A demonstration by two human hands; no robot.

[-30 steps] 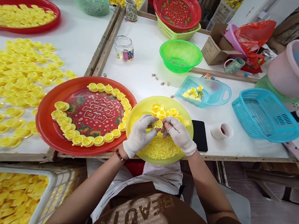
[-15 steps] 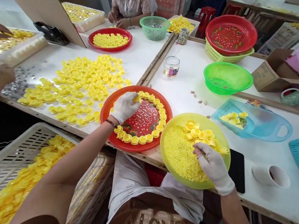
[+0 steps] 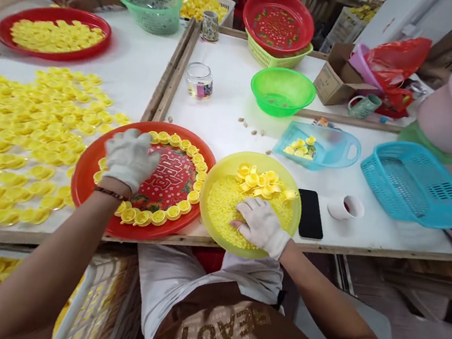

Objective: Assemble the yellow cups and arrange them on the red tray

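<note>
A gloved left hand (image 3: 130, 157), fingers parted, reached over a red tray (image 3: 82, 174) largely ringed with yellow cups (image 3: 159, 217), its middle unfilled. Loose yellow pieces (image 3: 261, 182) lay in a yellow bowl (image 3: 226, 163), where the right hand (image 3: 262, 226) hung loosely bent; whether either pinched anything was unclear.

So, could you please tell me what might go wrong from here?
The yellow bowl reaches the front edge of the table, so a push from the right hand might tip it. The left hand, over the red tray, could nudge its yellow pieces. The cup of dark liquid stands near the phone; a knock might wet it.
</note>
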